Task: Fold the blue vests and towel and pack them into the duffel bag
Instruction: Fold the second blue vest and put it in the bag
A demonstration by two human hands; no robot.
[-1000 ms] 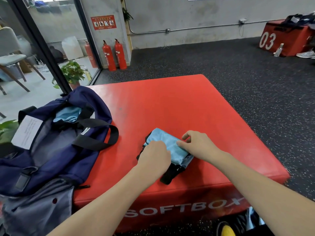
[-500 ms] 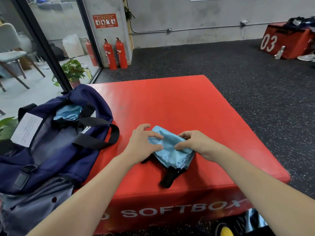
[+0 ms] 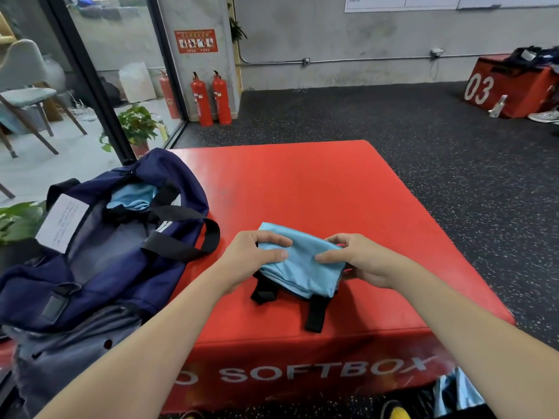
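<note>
A folded light blue vest (image 3: 302, 266) with black straps hanging from its near edge is held just above the red soft box (image 3: 302, 189). My left hand (image 3: 254, 257) grips its left end, thumb on top. My right hand (image 3: 360, 258) pinches its right end. The navy duffel bag (image 3: 99, 267) lies open on the box's left side, and another light blue piece of fabric (image 3: 133, 196) shows inside its far end.
A white label (image 3: 62, 219) lies on the bag's mesh flap, and its black handle (image 3: 184, 237) loops toward the vest. Potted plants (image 3: 136, 125) and a glass wall stand at left. Two fire extinguishers (image 3: 211, 98) are by the far wall. Another red box (image 3: 508, 89) sits at far right.
Both hands shifted from pressing the folded vest flat to gripping its two ends and raising it slightly off the box. The black straps now hang below it.
</note>
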